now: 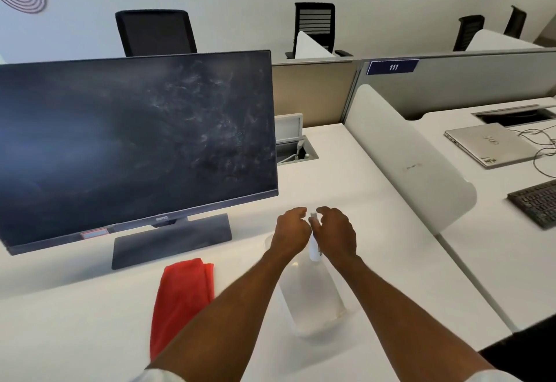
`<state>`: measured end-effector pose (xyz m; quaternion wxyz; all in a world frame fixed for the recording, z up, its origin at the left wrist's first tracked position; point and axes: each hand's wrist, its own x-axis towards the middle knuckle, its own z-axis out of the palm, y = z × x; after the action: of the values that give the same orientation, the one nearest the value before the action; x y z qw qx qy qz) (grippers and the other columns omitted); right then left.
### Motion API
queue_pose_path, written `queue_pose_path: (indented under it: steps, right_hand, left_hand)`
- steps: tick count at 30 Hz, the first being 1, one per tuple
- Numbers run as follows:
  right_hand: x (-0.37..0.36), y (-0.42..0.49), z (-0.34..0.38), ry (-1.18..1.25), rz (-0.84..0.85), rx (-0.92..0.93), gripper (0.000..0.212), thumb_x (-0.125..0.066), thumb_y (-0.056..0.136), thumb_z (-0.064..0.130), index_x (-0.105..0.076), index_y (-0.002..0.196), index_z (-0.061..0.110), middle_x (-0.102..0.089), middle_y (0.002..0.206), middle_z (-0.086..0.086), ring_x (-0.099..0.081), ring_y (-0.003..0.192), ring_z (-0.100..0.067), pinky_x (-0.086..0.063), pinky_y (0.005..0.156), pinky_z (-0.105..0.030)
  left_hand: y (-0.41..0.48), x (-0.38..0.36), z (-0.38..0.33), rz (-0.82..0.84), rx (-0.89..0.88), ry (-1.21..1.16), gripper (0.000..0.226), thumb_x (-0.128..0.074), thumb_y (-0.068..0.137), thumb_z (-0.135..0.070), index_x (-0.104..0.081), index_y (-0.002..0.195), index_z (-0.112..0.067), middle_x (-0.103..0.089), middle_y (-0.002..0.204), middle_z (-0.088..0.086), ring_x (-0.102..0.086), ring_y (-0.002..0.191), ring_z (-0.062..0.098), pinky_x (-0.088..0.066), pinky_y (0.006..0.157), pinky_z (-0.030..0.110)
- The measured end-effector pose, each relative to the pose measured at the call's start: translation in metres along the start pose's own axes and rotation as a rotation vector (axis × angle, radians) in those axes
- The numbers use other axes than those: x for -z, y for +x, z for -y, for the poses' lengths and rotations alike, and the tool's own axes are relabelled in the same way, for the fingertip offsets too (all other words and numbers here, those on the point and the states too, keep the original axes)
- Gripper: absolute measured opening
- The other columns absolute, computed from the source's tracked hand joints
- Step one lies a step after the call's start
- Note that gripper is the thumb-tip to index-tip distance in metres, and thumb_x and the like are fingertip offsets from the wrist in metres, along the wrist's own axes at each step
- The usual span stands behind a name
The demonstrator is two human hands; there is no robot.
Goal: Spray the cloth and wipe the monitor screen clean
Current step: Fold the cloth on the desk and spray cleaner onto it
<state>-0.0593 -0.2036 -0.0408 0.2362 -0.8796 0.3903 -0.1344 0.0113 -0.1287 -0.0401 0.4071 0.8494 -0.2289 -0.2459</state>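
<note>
On the white desk (346, 171), a clear spray bottle (313, 291) stands upright between the person's two forearms, just in front of the monitor's right corner. Both hands meet at the white nozzle head of the bottle. The left hand (290, 229) is curled with fingers bent toward the nozzle from the left side. The right hand (335, 232) is curled around the nozzle and neck from the right side, fingers arched over the top. Contact appears to be made at the nozzle, but whether either hand has a firm grip on it cannot be told; the nozzle is largely hidden between the knuckles.

The red cloth (183, 297) lies folded flat on the desk, left of the left forearm and just in front of the monitor base (171, 241). It is apart from both hands.

The monitor (135, 147) stands upright on the left half of the desk. The screen is dark and switched off. Whitish smears and dust marks cover its upper right area.

To the right, beyond a white divider panel (406, 153), a closed laptop (490, 144) and a black keyboard (535, 201) rest on the neighbouring desk. Black office chairs (156, 32) stand behind the partition.
</note>
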Motion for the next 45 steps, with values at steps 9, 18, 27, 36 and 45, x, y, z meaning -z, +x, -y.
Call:
queue_pose_path:
  steps: [9,18,27,36,45]
  right_hand:
    - [0.005,0.009,0.004,0.13,0.053,0.031,0.02,-0.062,0.09,0.028,-0.069,0.098,0.012,-0.068,0.097,-0.005,-0.064,0.088,-0.023,-0.039,0.068,-0.025]
    - [0.028,0.008,0.054,0.303,-0.031,0.176,0.02,-0.065,0.092,0.026,-0.068,0.105,0.012,-0.072,0.104,-0.004,-0.065,0.092,-0.017,-0.049,0.082,-0.022]
    - [0.018,-0.024,0.118,0.384,-0.054,0.349,0.031,-0.061,0.094,0.032,-0.066,0.121,0.019,-0.07,0.117,-0.003,-0.066,0.103,-0.019,-0.049,0.089,-0.025]
    - [-0.027,-0.07,0.158,0.346,0.381,0.354,0.046,-0.059,0.095,0.025,-0.048,0.14,0.025,-0.058,0.131,0.0,-0.059,0.116,-0.023,-0.049,0.098,-0.033]
    - [-0.079,-0.125,0.142,0.404,0.268,0.346,0.034,-0.052,0.097,0.018,-0.059,0.13,0.018,-0.064,0.129,-0.003,-0.063,0.107,-0.019,-0.056,0.091,-0.032]
  left_hand:
    - [-0.001,0.003,0.002,-0.032,-0.041,-0.049,0.028,-0.049,0.098,-0.01,-0.065,0.121,-0.007,-0.065,0.124,0.011,-0.06,0.113,0.026,-0.044,0.095,0.026]
    - [-0.018,0.031,0.005,-0.084,-0.126,-0.184,0.015,-0.056,0.095,-0.041,-0.06,0.095,-0.027,-0.061,0.078,-0.018,-0.059,0.066,0.001,-0.043,0.065,0.011]
    - [-0.057,0.086,0.017,-0.227,-0.132,-0.311,0.026,-0.054,0.098,-0.028,-0.061,0.119,-0.016,-0.066,0.109,-0.001,-0.063,0.09,0.012,-0.051,0.083,0.02]
    - [-0.103,0.139,0.085,-0.172,-0.038,-0.343,0.025,-0.048,0.098,-0.014,-0.064,0.117,-0.01,-0.069,0.112,0.006,-0.066,0.096,0.019,-0.055,0.086,0.031]
    - [-0.136,0.172,0.178,-0.191,0.017,-0.004,0.041,-0.058,0.092,-0.038,-0.06,0.128,-0.018,-0.064,0.127,0.0,-0.059,0.112,0.017,-0.04,0.088,0.025]
